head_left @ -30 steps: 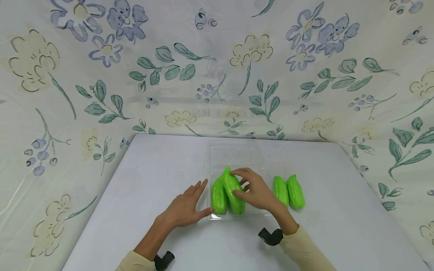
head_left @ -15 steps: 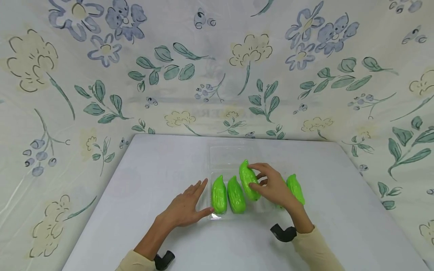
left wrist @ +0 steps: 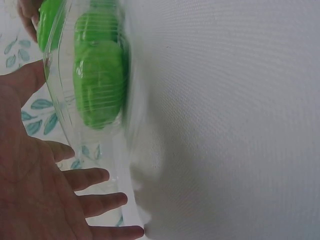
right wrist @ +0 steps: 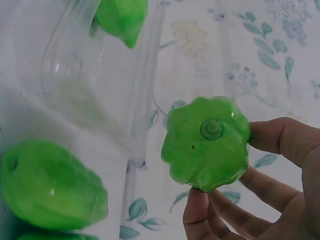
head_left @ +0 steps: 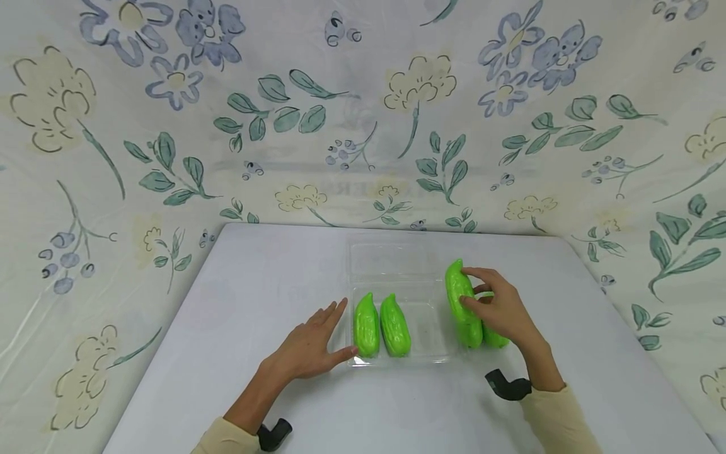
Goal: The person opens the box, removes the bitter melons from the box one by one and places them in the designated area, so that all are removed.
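My right hand (head_left: pixel 499 306) grips a glossy green bitter melon (head_left: pixel 460 302) between thumb and fingers, above the table just right of a clear plastic clamshell box (head_left: pixel 428 328). In the right wrist view its ribbed, round end (right wrist: pixel 190 150) faces the camera. Two bitter melons stand side by side in the left part of the box, a left one (head_left: pixel 367 328) and a right one (head_left: pixel 395 328). My left hand (head_left: pixel 306 347) is spread flat at the box's left side, its thumb at the near left corner. The left wrist view shows its straight fingers (left wrist: pixel 102 205).
More bitter melons lie on the table right of the box; one (head_left: pixel 495 337) is partly hidden behind the right hand, and two show in the right wrist view, the nearer one (right wrist: pixel 52 185) whole. The box's lid (head_left: pixel 391 258) lies open toward the back. A floral cloth (head_left: pixel 363 113) hangs behind the white table (head_left: pixel 272 271).
My right hand has lifted one bitter melon out of the box and carried it right, over the table. The two others in the box now stand apart. My left hand has stayed put.
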`<state>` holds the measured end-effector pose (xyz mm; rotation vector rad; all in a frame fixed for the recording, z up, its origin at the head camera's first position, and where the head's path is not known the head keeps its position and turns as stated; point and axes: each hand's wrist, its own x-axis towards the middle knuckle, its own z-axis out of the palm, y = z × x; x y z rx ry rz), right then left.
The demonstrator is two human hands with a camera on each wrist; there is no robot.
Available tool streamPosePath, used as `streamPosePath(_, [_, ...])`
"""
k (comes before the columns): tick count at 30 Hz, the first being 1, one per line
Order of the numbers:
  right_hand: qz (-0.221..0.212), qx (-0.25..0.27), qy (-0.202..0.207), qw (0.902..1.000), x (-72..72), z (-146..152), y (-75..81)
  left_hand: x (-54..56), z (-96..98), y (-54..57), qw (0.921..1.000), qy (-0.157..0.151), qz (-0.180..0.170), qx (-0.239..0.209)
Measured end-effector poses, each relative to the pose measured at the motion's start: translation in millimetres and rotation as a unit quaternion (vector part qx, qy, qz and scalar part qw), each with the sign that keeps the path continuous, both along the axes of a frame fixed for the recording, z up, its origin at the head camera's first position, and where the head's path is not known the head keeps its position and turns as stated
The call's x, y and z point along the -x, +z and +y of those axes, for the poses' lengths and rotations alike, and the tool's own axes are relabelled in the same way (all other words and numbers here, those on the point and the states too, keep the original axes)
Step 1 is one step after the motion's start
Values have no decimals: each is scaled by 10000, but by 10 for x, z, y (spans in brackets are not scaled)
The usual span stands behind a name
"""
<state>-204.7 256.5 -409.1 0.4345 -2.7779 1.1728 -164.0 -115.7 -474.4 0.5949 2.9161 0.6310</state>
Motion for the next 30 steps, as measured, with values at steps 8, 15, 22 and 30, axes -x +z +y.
streamPosePath(8, [37,22,-309,9995,-33,267,-2,-1,10,13,10000,19,-12,-27])
streamPosePath(15, [-131,-87,-649,9978,-11,502,-13,-4,10,8,10000,61,-54,-15])
streamPosePath(22, [-245,-210,-898,9954,-37,686,-60,-11,5,-9,10000,64,-11,-43])
streamPosePath(30, [-302,-339,-1020,9938,-74,893,-173,-19,5,1,9999,61,-73,-39])
